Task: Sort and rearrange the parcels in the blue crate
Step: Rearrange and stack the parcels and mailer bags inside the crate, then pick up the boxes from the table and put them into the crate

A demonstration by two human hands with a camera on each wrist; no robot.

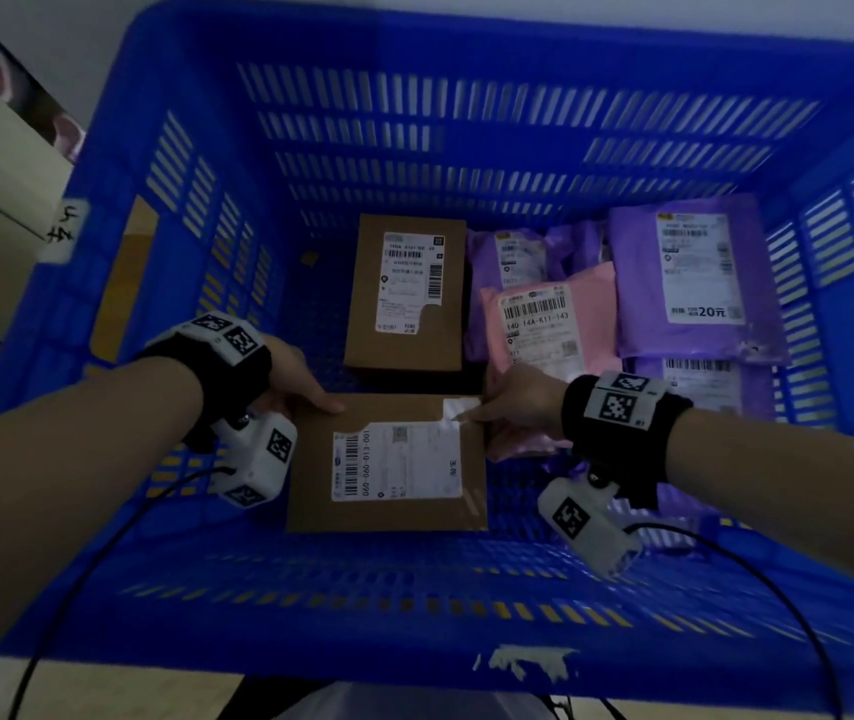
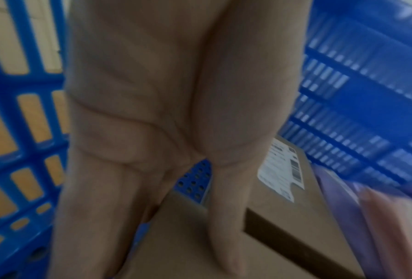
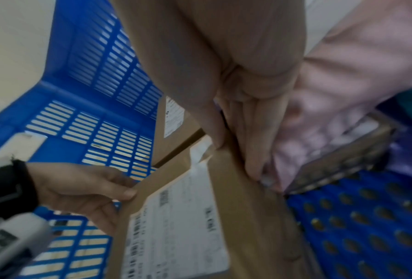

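Head view: inside the crate (image 1: 103, 148), the left hand (image 1: 290, 379) and right hand (image 1: 518, 402) clasp the near box (image 1: 388, 462) at its far corners, thumbs on top; a second box (image 1: 407, 293) lies just beyond, bags (image 1: 695, 283) to the right

Left wrist: fingers (image 2: 226, 226) lie on cardboard

Right wrist: fingers (image 3: 255, 151) curl down the box's side against a pink bag (image 3: 343, 85). Best to keep it level and square it with the other box

crate (image 1: 103, 148) | near box (image 1: 388, 459) front-centre | far box (image 1: 404, 293) behind it | mailer pile (image 1: 622, 304) right of both, overlapping
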